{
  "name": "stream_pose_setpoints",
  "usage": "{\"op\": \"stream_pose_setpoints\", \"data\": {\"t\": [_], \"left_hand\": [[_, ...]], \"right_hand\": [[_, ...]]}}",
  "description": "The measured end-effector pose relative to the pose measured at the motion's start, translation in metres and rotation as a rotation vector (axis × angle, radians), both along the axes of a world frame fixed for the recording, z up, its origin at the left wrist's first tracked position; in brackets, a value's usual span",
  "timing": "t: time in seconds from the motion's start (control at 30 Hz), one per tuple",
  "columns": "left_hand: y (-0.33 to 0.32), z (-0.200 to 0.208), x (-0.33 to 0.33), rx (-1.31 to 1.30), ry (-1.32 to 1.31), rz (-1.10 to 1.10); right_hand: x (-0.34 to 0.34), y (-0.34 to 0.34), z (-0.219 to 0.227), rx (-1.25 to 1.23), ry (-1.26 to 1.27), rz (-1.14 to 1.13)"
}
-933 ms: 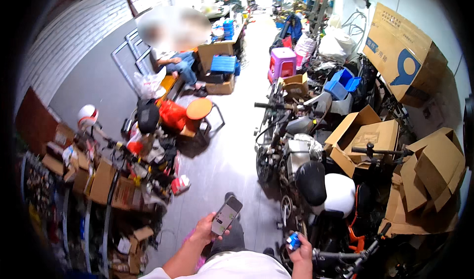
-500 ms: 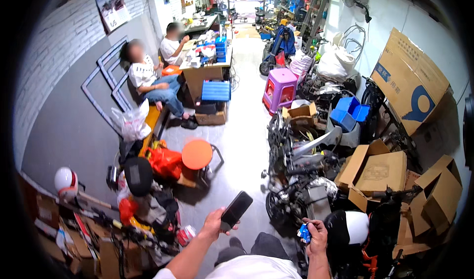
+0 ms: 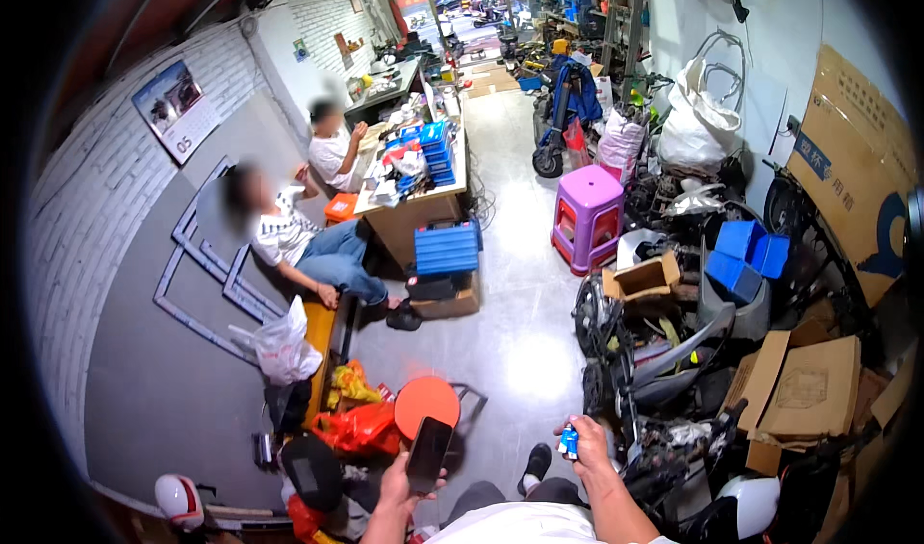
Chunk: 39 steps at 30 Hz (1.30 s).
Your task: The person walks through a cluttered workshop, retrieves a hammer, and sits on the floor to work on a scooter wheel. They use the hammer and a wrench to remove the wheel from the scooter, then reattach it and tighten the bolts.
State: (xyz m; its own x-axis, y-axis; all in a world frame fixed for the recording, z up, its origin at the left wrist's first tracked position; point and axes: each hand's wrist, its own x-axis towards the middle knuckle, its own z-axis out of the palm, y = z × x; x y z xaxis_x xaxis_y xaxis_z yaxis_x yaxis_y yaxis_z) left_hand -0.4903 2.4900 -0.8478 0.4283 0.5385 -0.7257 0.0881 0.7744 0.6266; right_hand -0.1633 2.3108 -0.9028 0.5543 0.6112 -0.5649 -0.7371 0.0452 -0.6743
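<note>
A dark-screened smartphone (image 3: 429, 455) lies in my left hand (image 3: 396, 486), fingers closed around its sides. In front of it, overlapped by the phone's top, stands a stool with a round orange seat (image 3: 426, 409). My right hand (image 3: 591, 446) is closed on a small blue-and-white object (image 3: 569, 440) held at the fingertips; its exact kind is too small to make out. Both hands are in front of my body, well apart. Beyond the right hand sits a heap of bike parts (image 3: 616, 380).
A grey floor aisle (image 3: 510, 323) runs ahead, with a purple plastic stool (image 3: 588, 217) on its right. Cardboard boxes (image 3: 808, 385) and a blue bin (image 3: 739, 263) crowd that side. Two people sit at left by a cluttered desk (image 3: 409, 222); a blue case (image 3: 447, 249) stands before it.
The view has tilted and shifted, so the room sits lower and further right. Phone and left hand now overlap the orange stool. My right hand appears further left. One shoe now shows ahead.
</note>
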Motion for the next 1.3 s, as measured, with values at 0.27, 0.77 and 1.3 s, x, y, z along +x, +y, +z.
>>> {"op": "stream_pose_setpoints", "data": {"t": [0.27, 0.77, 1.3], "left_hand": [[0.165, -0.006, 0.145, 0.003, -0.064, -0.027], [0.505, 0.002, 0.507, -0.073, -0.271, -0.377], [0.819, 0.065, 0.828, -0.278, -0.44, -0.03]], "right_hand": [[0.138, 0.15, 0.006, 0.014, -0.058, -0.066], [0.378, 0.387, -0.008, -0.234, -0.125, -0.288], [0.703, 0.823, 0.084, -0.055, -0.423, 0.382]]}}
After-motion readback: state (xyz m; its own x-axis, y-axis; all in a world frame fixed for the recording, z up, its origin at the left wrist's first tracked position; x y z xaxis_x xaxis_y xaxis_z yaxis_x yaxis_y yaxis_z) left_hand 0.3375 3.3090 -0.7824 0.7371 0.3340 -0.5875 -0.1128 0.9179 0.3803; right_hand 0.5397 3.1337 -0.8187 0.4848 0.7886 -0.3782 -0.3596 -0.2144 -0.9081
